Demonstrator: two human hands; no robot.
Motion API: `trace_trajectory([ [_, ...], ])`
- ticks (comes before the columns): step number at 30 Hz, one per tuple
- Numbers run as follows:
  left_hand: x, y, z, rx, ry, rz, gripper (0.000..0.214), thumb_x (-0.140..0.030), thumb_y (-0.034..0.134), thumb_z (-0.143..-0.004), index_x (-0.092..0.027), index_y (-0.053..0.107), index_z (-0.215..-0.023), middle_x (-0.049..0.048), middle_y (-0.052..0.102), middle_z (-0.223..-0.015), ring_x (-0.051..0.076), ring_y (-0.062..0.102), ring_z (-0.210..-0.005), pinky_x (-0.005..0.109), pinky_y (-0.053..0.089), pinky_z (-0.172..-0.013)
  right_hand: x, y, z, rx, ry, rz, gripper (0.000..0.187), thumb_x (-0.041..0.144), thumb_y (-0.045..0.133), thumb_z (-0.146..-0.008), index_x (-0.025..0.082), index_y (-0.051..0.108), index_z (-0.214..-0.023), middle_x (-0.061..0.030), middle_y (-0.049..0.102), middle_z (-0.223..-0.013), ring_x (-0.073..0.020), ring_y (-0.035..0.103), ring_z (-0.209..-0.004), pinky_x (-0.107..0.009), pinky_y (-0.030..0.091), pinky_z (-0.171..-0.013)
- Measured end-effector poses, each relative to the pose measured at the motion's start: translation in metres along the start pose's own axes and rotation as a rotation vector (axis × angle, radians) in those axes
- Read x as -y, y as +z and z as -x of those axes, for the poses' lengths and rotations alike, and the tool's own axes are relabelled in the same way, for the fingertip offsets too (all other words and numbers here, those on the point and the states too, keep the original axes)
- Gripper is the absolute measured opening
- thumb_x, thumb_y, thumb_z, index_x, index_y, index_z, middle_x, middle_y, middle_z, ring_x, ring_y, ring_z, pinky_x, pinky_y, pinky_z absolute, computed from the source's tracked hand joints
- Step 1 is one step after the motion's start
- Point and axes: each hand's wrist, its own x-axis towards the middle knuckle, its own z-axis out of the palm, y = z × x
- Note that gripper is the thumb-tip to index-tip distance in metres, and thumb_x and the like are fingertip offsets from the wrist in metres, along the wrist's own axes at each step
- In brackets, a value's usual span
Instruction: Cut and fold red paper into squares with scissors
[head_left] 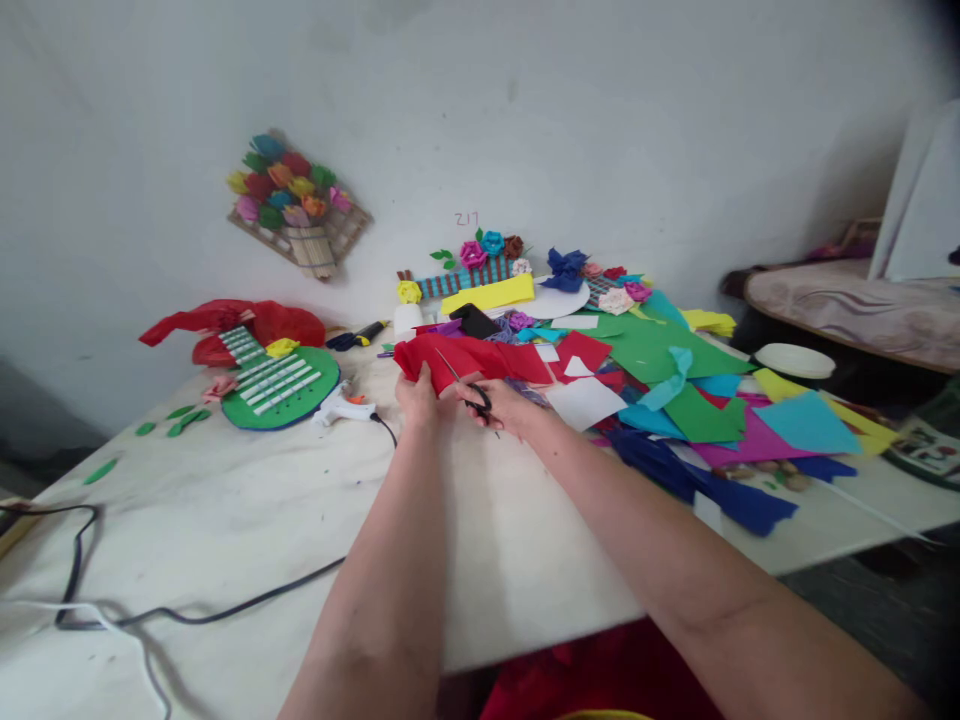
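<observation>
My left hand [417, 396] grips the near left end of a red crepe paper piece [487, 357], thumb on top. In my right hand [501, 406] is a pair of scissors [480, 402] with black handles, fingers through the loops. The blades point up and left, lying against the red paper close to my left hand. Whether the paper lies between the blades I cannot tell. Left of my hands lie a white glue gun [341, 405] and a green guitar-shaped craft [289, 385] with white strips.
Coloured paper scraps, including a green sheet [660, 345] and dark blue crepe paper [705, 485], cover the table's right side. A black cable [225, 608] and a white cable [127, 630] cross the left front. A yellow-black cutter [369, 333] lies behind the glue gun. A green bottle [930, 440] stands at right.
</observation>
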Motion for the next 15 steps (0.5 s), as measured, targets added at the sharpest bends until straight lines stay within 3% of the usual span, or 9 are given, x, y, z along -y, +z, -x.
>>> trace_trajectory([
  [4, -0.0008, 0.0004, 0.0005, -0.013, -0.020, 0.029, 0.020, -0.024, 0.059, -0.070, -0.011, 0.062, -0.085, 0.0072, 0.065, -0.077, 0.015, 0.059, -0.066, 0.026, 0.046, -0.062, 0.0019, 0.0017, 0.0006, -0.021, 0.008, -0.001, 0.033, 0.046, 0.066, -0.070, 0.015, 0.057, -0.074, 0.0052, 0.047, -0.051, -0.0023, 0.040, -0.034, -0.014, 0.018, -0.028],
  [8, 0.0000, 0.0006, -0.0009, -0.025, -0.040, 0.042, 0.020, -0.024, 0.060, -0.069, -0.011, 0.061, -0.083, 0.0069, 0.065, -0.075, 0.016, 0.059, -0.066, 0.027, 0.046, -0.062, 0.0022, 0.0028, 0.0005, -0.041, 0.025, -0.012, 0.030, 0.040, 0.069, -0.069, 0.015, 0.054, -0.070, 0.0054, 0.047, -0.051, -0.0018, 0.039, -0.035, -0.013, 0.027, -0.033],
  [15, -0.0005, 0.0003, -0.0008, -0.021, -0.049, 0.068, 0.019, -0.024, 0.061, -0.068, -0.010, 0.062, -0.082, 0.0065, 0.065, -0.074, 0.016, 0.060, -0.065, 0.027, 0.046, -0.061, 0.0003, 0.0019, -0.0015, -0.077, 0.046, -0.007, 0.028, 0.039, 0.070, -0.070, 0.016, 0.055, -0.075, 0.0050, 0.050, -0.052, -0.0031, 0.042, -0.036, -0.014, 0.031, -0.034],
])
